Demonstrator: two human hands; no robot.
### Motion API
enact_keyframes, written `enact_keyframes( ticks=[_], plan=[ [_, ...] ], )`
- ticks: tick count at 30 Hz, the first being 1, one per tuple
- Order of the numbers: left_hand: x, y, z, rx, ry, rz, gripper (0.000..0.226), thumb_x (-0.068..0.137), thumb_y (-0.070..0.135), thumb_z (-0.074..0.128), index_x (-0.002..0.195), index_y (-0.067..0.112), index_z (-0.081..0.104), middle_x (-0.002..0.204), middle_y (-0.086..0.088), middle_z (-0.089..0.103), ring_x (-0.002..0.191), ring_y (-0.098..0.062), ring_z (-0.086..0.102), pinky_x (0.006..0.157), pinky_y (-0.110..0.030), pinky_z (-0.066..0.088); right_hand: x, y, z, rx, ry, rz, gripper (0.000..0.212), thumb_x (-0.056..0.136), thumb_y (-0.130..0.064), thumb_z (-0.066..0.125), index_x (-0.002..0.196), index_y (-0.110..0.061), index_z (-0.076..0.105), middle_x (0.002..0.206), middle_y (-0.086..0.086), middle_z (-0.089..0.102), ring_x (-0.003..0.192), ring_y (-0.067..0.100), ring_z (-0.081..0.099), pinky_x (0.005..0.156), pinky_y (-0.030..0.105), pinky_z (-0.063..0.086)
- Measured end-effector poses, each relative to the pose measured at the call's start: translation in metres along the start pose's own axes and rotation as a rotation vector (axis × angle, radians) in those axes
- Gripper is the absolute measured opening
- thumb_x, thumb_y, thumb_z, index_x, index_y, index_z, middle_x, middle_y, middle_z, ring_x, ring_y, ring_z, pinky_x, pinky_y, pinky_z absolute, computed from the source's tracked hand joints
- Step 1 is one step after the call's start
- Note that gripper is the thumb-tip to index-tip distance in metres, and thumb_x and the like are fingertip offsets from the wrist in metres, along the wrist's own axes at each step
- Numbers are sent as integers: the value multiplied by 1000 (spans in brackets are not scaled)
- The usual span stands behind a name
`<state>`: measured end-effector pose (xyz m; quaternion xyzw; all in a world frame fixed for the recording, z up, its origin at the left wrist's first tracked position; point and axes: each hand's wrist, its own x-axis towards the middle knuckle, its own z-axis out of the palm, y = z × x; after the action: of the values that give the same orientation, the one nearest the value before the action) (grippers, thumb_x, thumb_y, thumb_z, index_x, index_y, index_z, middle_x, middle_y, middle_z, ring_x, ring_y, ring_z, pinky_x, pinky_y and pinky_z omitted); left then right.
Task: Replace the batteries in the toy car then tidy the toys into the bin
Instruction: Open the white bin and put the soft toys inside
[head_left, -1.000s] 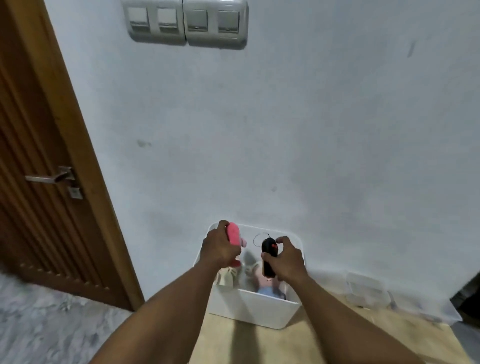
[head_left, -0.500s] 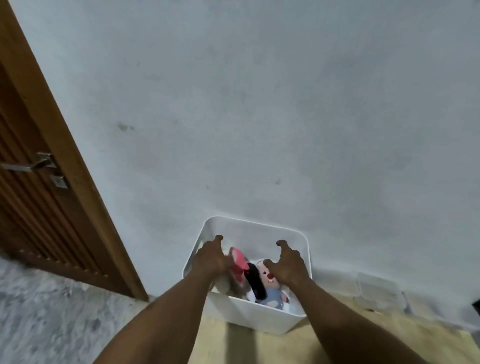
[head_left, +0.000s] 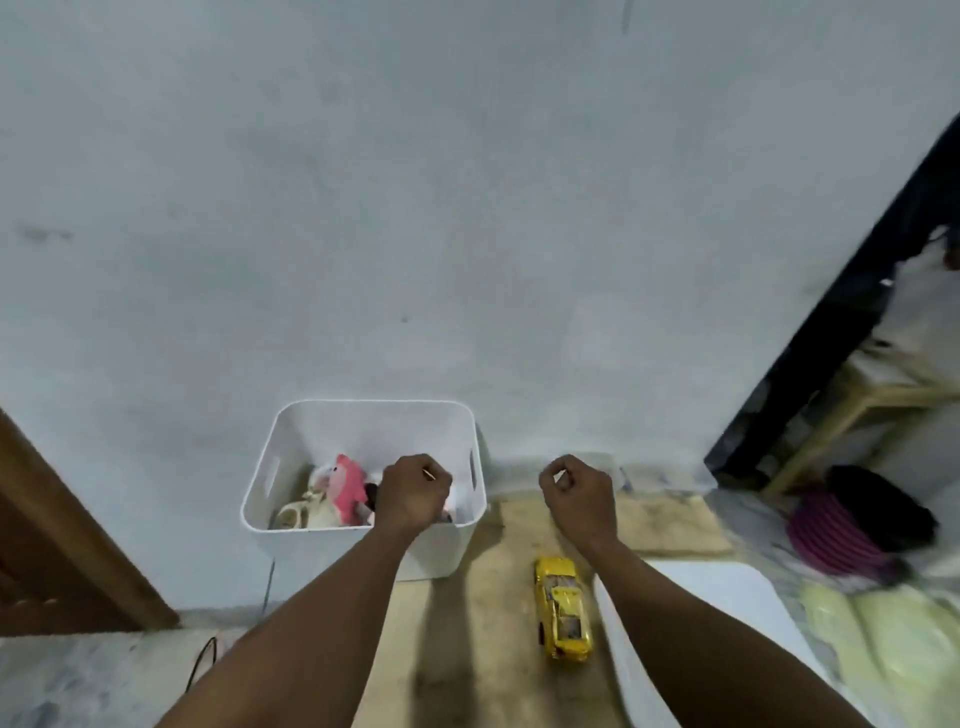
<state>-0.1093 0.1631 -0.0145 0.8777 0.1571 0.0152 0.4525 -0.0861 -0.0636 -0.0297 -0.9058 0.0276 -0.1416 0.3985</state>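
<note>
A white bin (head_left: 374, 403) stands on the floor against the wall. Inside it lie a pink toy (head_left: 347, 486), a cream plush (head_left: 311, 508) and a black piece (head_left: 370, 493) half hidden by my hand. My left hand (head_left: 415, 491) hovers over the bin's near right side, fingers loosely curled, nothing visible in it. To the right of the bin my right hand (head_left: 576, 491) hangs in the air, fingers loosely curled and empty. A yellow toy car (head_left: 563, 608) lies on the tan mat (head_left: 483, 623) below my right hand, apart from it.
A white flat panel (head_left: 727, 613) lies right of the car. A wooden door (head_left: 47, 519) is at the left, with a black cable (head_left: 202, 660) near it. A purple and black basket (head_left: 857, 525) and a wooden frame (head_left: 857, 410) stand at the right.
Both hands let go of the pink toy and the black remote, which now lie in the bin. My right hand moved out to the right. The view tilted down, revealing the yellow car.
</note>
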Motion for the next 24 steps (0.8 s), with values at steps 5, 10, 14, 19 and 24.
enact_keyframes(
  ticks=[5, 10, 14, 19, 24],
  plan=[
    [-31, 34, 105, -12, -241, -2, 18, 80, 23, 63, 62, 21, 67, 71, 1, 71, 73, -25, 71, 65, -34, 57, -8, 94, -86, -90, 122, 176, 12, 82, -18, 67, 71, -22, 65, 53, -10, 58, 57, 8, 59, 56, 23, 46],
    [-65, 74, 203, -38, -589, -228, 17, 86, 23, 68, 91, 8, 75, 78, -12, 68, 63, -28, 66, 56, -35, 57, -9, 197, -157, -248, 94, 416, 8, 83, -20, 59, 81, -24, 66, 82, 3, 67, 87, 29, 62, 70, 31, 48],
    [-89, 78, 269, -18, -658, -461, 54, 89, 33, 68, 130, 2, 52, 110, -15, 57, 86, -31, 60, 62, -38, 53, -11, 279, -191, -334, -10, 549, 14, 82, -24, 61, 95, -29, 63, 102, 0, 67, 106, 24, 59, 82, 31, 46],
    [-97, 63, 311, 90, -543, -615, 76, 86, 37, 60, 149, 6, 31, 146, -17, 43, 119, -39, 55, 91, -46, 55, -14, 349, -206, -350, -166, 677, 46, 80, -28, 65, 125, -22, 57, 124, 6, 63, 121, 26, 55, 95, 35, 47],
    [-91, 57, 329, 114, -460, -697, 52, 94, 26, 54, 138, -1, 46, 124, -20, 55, 109, -40, 60, 87, -50, 58, -16, 377, -203, -387, -358, 752, 61, 88, -31, 59, 144, -16, 43, 150, 9, 43, 136, 26, 43, 106, 34, 40]
  ],
)
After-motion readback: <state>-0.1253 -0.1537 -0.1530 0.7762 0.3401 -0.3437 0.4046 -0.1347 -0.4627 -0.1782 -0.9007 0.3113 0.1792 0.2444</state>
